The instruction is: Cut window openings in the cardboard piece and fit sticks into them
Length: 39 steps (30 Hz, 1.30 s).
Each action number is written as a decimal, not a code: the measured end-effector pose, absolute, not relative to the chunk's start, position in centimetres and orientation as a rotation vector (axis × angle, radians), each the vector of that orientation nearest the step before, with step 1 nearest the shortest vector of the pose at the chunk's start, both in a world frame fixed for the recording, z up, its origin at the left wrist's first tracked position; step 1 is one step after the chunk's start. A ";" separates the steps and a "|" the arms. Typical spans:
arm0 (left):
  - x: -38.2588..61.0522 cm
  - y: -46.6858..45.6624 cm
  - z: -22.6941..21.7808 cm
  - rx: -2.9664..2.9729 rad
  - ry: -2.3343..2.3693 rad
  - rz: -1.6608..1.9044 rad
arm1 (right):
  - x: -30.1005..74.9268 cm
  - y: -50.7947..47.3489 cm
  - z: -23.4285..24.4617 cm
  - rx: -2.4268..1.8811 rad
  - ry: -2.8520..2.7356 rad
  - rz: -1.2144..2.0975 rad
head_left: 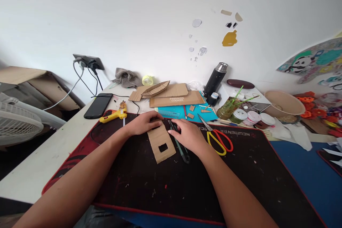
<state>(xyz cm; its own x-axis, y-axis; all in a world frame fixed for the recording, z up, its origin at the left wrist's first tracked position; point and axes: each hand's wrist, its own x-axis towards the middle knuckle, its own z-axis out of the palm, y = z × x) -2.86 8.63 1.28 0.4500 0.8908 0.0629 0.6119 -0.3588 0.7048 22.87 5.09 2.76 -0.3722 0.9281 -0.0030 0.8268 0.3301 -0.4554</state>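
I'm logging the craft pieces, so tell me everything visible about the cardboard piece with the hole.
The cardboard piece is flat, brown and roughly rectangular, with a rectangular hole near its near end. Dark mat shows through. Its edges look slightly uneven. It lies on the mat, slightly slanted, its far end partly hidden by the left hand, which touches it.

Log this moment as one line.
left hand: touching cardboard; right hand: holding green cutter; cardboard: holed, over black mat; scissors: right of cutter
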 end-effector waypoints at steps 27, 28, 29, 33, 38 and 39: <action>-2.9 8.5 1.1 2.041 1.250 0.611 | 23.4 5.9 2.2 -1.540 -2.236 0.591; -2.9 8.5 1.1 2.033 1.251 0.611 | 23.4 5.8 2.4 -1.545 -2.245 0.595; -2.9 8.5 1.2 2.024 1.250 0.609 | 23.3 5.6 2.6 -1.552 -2.254 0.595; -3.1 8.5 1.4 1.991 1.227 0.596 | 23.1 5.3 2.8 -1.575 -2.299 0.575; -3.2 8.6 1.4 1.944 1.192 0.655 | 22.8 5.2 2.2 -1.585 -2.294 0.560; -3.2 8.6 1.4 1.904 1.178 0.685 | 22.7 5.3 2.0 -1.579 -2.286 0.555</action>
<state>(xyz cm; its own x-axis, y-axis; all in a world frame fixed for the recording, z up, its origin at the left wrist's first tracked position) -3.21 8.64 1.37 0.4254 0.9040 0.0429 0.4842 -0.2674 0.8331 22.74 5.28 2.00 -0.3462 0.9376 0.0316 0.8186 0.3184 -0.4781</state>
